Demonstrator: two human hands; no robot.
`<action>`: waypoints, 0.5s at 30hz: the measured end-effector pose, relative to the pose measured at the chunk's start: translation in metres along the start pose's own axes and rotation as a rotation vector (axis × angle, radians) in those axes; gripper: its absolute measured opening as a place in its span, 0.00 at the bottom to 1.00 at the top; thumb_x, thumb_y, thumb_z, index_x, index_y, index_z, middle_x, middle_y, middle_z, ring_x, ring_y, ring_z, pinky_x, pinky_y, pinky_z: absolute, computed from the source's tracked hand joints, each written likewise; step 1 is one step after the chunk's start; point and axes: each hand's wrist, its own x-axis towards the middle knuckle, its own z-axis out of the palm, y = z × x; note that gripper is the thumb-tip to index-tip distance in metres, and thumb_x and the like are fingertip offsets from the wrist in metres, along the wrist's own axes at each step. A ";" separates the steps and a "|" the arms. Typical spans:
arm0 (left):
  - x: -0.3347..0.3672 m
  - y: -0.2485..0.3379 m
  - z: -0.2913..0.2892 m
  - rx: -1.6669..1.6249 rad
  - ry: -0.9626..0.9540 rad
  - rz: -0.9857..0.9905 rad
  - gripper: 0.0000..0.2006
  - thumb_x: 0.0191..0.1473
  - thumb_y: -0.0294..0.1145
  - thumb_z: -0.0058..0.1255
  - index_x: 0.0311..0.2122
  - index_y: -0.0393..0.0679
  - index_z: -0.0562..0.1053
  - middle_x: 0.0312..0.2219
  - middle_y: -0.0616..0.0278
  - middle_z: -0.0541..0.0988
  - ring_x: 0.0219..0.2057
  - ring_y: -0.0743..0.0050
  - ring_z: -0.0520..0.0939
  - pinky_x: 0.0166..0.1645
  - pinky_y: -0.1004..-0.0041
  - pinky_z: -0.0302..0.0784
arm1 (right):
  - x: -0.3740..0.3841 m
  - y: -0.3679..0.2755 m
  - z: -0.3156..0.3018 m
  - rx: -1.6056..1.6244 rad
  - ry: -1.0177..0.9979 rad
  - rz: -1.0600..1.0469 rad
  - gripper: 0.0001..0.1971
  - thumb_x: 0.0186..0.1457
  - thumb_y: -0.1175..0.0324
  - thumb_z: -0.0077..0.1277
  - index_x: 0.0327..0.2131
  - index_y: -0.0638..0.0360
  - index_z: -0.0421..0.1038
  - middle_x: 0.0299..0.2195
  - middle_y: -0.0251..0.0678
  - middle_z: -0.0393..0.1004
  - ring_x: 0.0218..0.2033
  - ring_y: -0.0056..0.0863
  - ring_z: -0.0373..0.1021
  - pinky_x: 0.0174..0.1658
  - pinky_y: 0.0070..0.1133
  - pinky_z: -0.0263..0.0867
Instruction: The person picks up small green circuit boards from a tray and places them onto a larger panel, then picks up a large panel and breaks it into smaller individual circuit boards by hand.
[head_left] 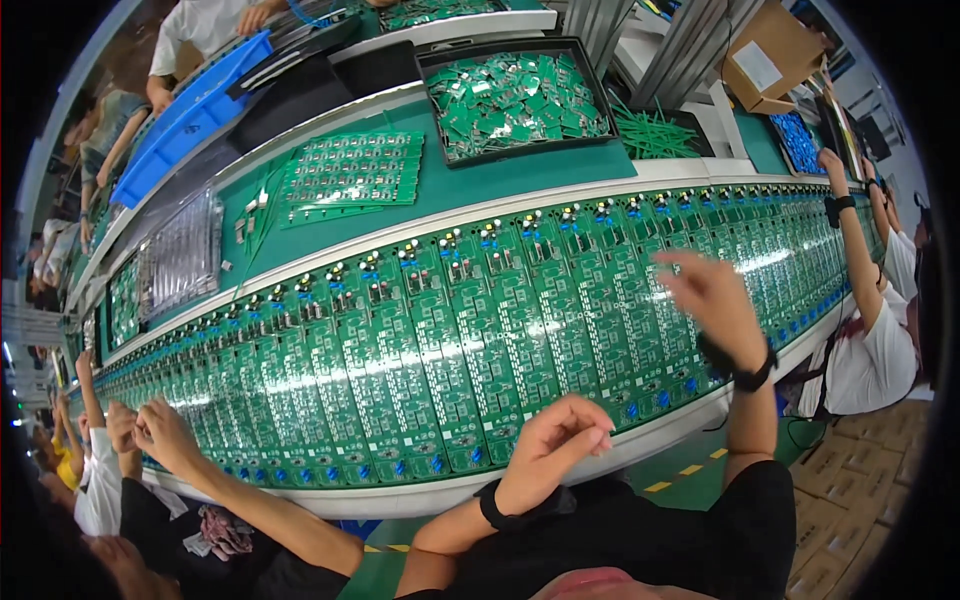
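Observation:
A long row of green circuit boards (480, 360) lies side by side on the line in front of me. Small blue, yellow and black parts stand along its far edge, and blue parts along its near edge. Just over the near rail, my left hand (555, 450) is closed, its fingers curled and the thumb against them; whatever it may hold is hidden. My right hand (705, 295) hovers above the boards further right. Motion blurs its fingers, so their grip cannot be made out. Each of my wrists has a black band.
Beyond the line, a black tray (520, 155) holds many small green boards. Left of it lie green board panels (355, 170), clear plastic trays (180, 255) and a blue bin (190, 120). A co-worker's hands (150, 430) are close on my left; another person's arm (855, 240) reaches in at right.

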 end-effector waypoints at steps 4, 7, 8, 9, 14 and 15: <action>0.001 -0.002 0.000 -0.120 -0.021 -0.069 0.04 0.52 0.23 0.41 0.34 0.38 0.67 0.27 0.64 0.71 0.29 0.82 0.72 0.34 0.81 0.68 | 0.000 -0.024 0.038 -0.117 -0.007 -0.059 0.20 0.48 0.72 0.46 0.48 0.52 0.62 0.10 0.36 0.60 0.11 0.27 0.58 0.18 0.21 0.54; 0.000 0.001 0.000 -0.112 -0.036 -0.106 0.04 0.52 0.22 0.41 0.34 0.37 0.67 0.28 0.64 0.70 0.29 0.80 0.72 0.34 0.81 0.68 | 0.010 -0.025 0.051 -0.158 0.041 -0.096 0.23 0.48 0.73 0.45 0.51 0.49 0.60 0.09 0.37 0.59 0.10 0.31 0.58 0.17 0.24 0.54; 0.000 0.001 -0.001 -0.123 -0.029 -0.113 0.04 0.52 0.22 0.41 0.34 0.37 0.67 0.28 0.64 0.70 0.29 0.80 0.72 0.34 0.81 0.68 | 0.013 -0.024 0.054 -0.181 0.049 -0.099 0.24 0.47 0.73 0.45 0.51 0.48 0.59 0.09 0.38 0.60 0.10 0.33 0.60 0.17 0.26 0.55; 0.000 0.001 -0.002 -0.105 -0.034 -0.096 0.04 0.52 0.22 0.41 0.34 0.37 0.67 0.28 0.63 0.70 0.29 0.80 0.72 0.34 0.81 0.68 | 0.015 -0.024 0.058 -0.203 0.057 -0.102 0.25 0.47 0.73 0.45 0.51 0.48 0.59 0.09 0.39 0.61 0.11 0.35 0.62 0.17 0.28 0.57; 0.001 0.003 -0.005 -0.066 -0.045 -0.048 0.05 0.51 0.20 0.41 0.34 0.36 0.68 0.28 0.63 0.69 0.29 0.78 0.72 0.35 0.80 0.66 | 0.021 -0.025 0.072 -0.215 -0.026 -0.131 0.26 0.48 0.76 0.42 0.53 0.47 0.57 0.09 0.39 0.58 0.10 0.33 0.57 0.17 0.26 0.53; 0.001 0.003 -0.006 -0.063 -0.053 -0.037 0.05 0.51 0.20 0.42 0.34 0.36 0.68 0.28 0.63 0.69 0.29 0.78 0.72 0.35 0.80 0.66 | 0.021 -0.025 0.074 -0.204 -0.019 -0.119 0.26 0.48 0.76 0.42 0.53 0.47 0.57 0.10 0.39 0.58 0.10 0.33 0.56 0.17 0.26 0.53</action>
